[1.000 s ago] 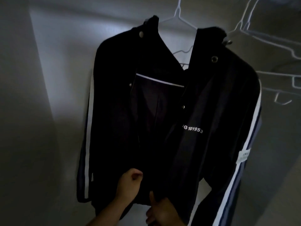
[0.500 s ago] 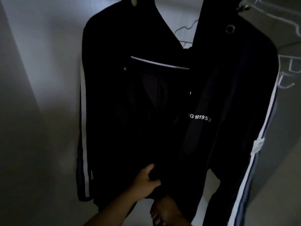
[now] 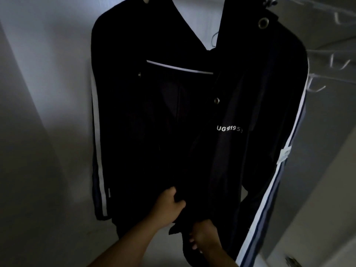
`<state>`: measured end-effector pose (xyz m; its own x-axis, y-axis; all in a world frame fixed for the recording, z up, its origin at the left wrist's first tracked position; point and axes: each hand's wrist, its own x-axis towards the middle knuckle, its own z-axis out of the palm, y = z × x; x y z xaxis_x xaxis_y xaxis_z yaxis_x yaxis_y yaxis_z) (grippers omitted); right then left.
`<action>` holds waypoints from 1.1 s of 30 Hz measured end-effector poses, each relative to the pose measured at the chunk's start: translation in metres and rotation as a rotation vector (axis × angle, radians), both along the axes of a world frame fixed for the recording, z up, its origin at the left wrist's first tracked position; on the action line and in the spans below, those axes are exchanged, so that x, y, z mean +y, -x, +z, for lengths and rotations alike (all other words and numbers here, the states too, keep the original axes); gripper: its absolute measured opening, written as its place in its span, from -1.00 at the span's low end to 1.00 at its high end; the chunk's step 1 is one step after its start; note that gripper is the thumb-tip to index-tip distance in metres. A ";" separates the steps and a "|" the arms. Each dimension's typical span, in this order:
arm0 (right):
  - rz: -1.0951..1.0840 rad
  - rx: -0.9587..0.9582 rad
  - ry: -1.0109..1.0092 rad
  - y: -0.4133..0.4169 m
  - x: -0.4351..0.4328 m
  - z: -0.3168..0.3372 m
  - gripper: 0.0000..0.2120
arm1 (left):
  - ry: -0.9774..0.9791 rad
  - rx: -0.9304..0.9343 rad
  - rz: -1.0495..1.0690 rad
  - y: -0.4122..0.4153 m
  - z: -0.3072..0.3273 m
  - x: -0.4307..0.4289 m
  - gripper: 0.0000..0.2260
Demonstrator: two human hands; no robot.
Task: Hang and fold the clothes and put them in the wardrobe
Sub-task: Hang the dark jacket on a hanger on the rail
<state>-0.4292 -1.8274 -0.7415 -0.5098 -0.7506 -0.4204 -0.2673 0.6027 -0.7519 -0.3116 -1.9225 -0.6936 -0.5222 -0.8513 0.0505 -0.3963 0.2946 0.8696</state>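
Dim pale wardrobe walls point(image 3: 48, 93) close round a black jacket point(image 3: 134, 132) with white sleeve stripes, hanging open-fronted against the back wall. White wire hangers point(image 3: 325, 87) show at the upper right. Down at the hem, the left hand point(image 3: 167, 207) grips one front edge; just below it, the right hand point(image 3: 204, 237) clutches dark fabric, fingers curled

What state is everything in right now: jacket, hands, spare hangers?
jacket: hanging, front snaps undone, lower front held by both hands.
left hand: grips the jacket's lower front.
right hand: grips the fabric just below.
white hangers: bare, hanging at the right.
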 end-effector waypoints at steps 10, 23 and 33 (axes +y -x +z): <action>0.131 0.091 0.436 -0.016 -0.009 0.002 -0.61 | -0.174 -0.124 -0.071 -0.007 0.007 -0.006 -0.81; 0.023 0.150 0.444 -0.003 -0.016 -0.006 -0.80 | -0.125 -0.149 -0.090 -0.019 -0.030 -0.007 -0.60; -0.100 -0.022 0.549 -0.005 -0.017 -0.006 -0.84 | -0.093 -0.320 -0.114 -0.024 -0.066 0.015 -0.55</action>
